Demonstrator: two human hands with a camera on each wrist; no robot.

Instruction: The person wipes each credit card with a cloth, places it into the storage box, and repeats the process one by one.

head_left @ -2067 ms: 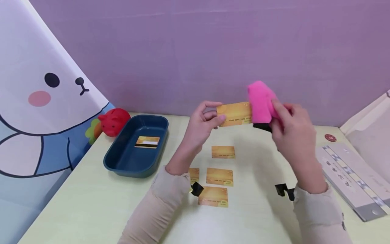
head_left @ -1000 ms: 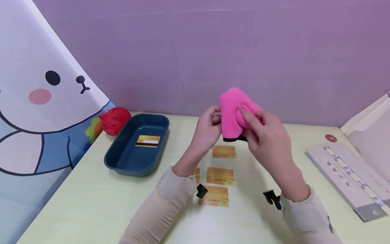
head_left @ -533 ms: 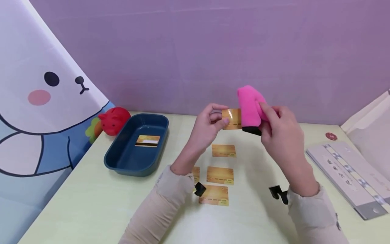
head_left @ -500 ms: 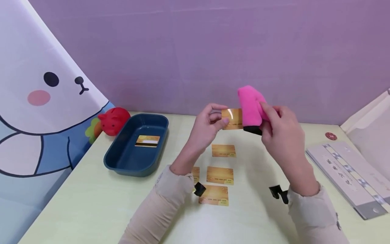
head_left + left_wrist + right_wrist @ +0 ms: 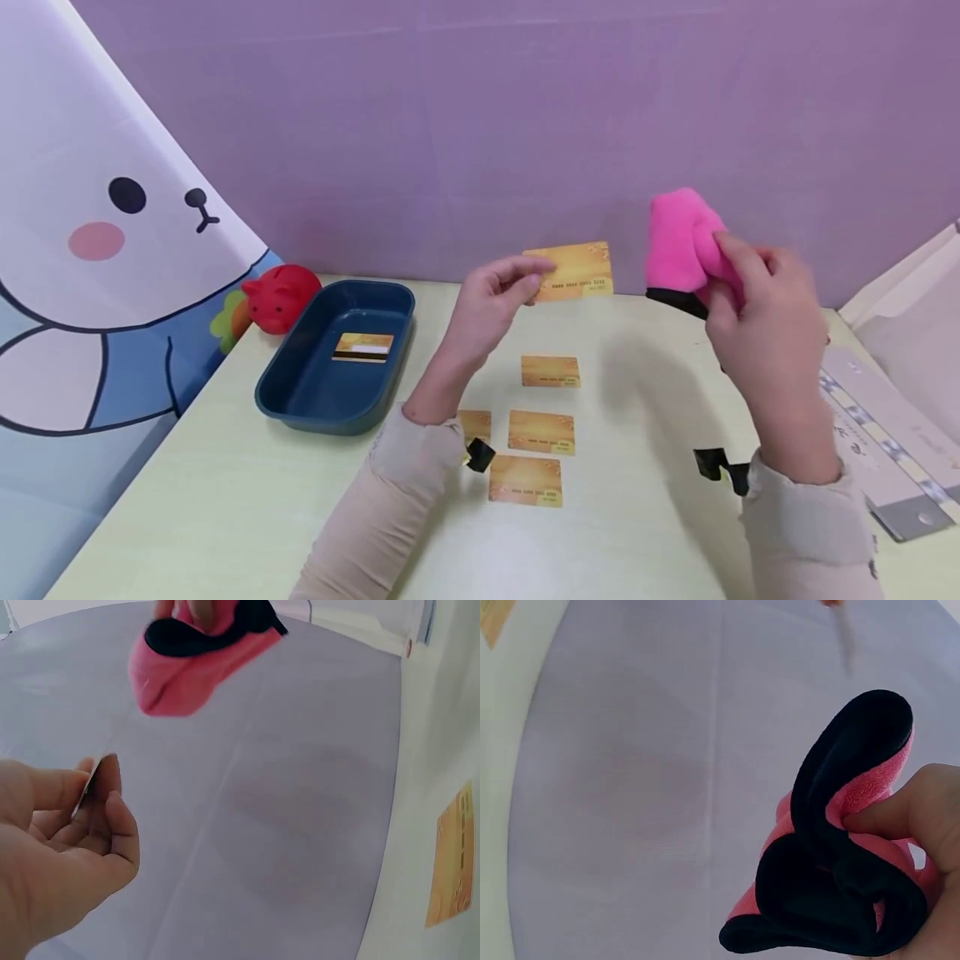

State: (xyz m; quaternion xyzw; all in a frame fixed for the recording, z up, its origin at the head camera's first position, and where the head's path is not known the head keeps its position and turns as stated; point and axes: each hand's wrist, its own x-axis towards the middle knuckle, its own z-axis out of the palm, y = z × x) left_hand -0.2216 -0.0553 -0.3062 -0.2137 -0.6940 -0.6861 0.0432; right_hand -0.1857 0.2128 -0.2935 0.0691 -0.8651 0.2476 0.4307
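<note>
In the head view, my left hand point(image 5: 480, 308) pinches a gold bank card point(image 5: 577, 273) by its left end, raised above the table with the numbered side towards me. The left wrist view shows that card point(image 5: 97, 780) nearly edge-on between thumb and fingers. To the right, my right hand point(image 5: 772, 325) grips a bunched pink cloth point(image 5: 677, 242) with black edging. A gap separates cloth and card. Seen from the right wrist, the folded cloth point(image 5: 874, 787) has its black edge facing the camera, with a thumb pressed into it.
Several gold cards, such as one point(image 5: 542, 432) in the middle, lie on the table below the hands. A blue tray point(image 5: 270, 407) at left contains another card point(image 5: 363, 347), stripe side up. Behind it stands a red piggy bank point(image 5: 281, 298). A grey-white box point(image 5: 892, 442) lies at right, partly covered.
A second ago the pink cloth covered the card. Since then it has slid right off the card and moved away to the right. The left hand with the card has shifted slightly left.
</note>
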